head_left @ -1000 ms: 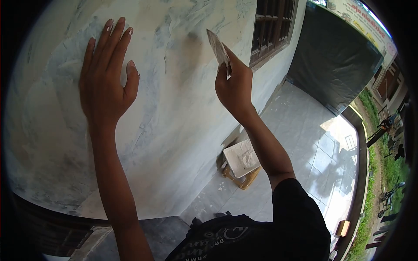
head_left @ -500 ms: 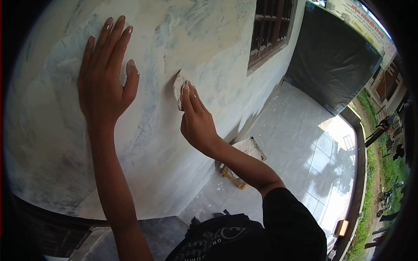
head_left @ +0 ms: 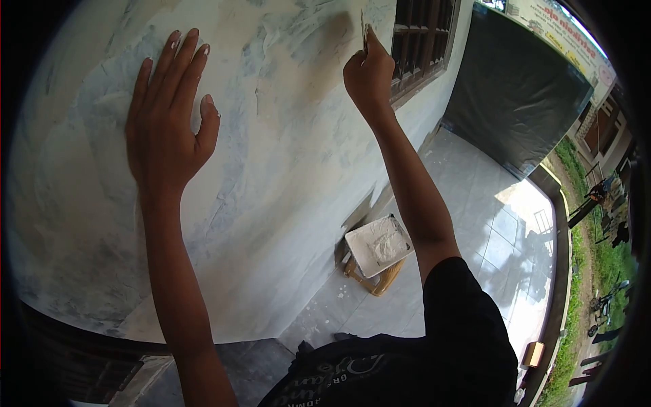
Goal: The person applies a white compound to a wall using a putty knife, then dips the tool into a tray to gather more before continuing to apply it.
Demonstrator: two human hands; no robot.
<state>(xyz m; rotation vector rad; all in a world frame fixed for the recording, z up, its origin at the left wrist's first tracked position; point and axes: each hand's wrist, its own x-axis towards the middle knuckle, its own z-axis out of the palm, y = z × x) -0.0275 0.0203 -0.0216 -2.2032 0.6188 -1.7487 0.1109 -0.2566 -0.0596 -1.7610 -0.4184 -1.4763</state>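
Note:
My left hand (head_left: 166,125) lies flat on the patchy white wall (head_left: 271,203), fingers stretched out, with white specks on the fingertips. My right hand (head_left: 371,74) is closed around a putty scraper (head_left: 364,34), which shows edge-on near the window. Its blade looks slightly apart from the wall, but contact cannot be made out for certain. Below, a white tray (head_left: 359,256) holds a heap of white putty (head_left: 389,245). That tray rests on a tan stool (head_left: 380,281) against the foot of the wall.
A barred wooden window (head_left: 424,41) is set in the wall at upper right. Beyond it hangs a dark sheet (head_left: 519,81). Grey floor tiles (head_left: 468,203) with white splashes run to a low ledge (head_left: 559,271). A small box (head_left: 533,354) stands near that edge.
My right hand has swung up and right with the scraper, from mid-wall to beside the window. The tray of putty has come into full view. My left hand has barely shifted.

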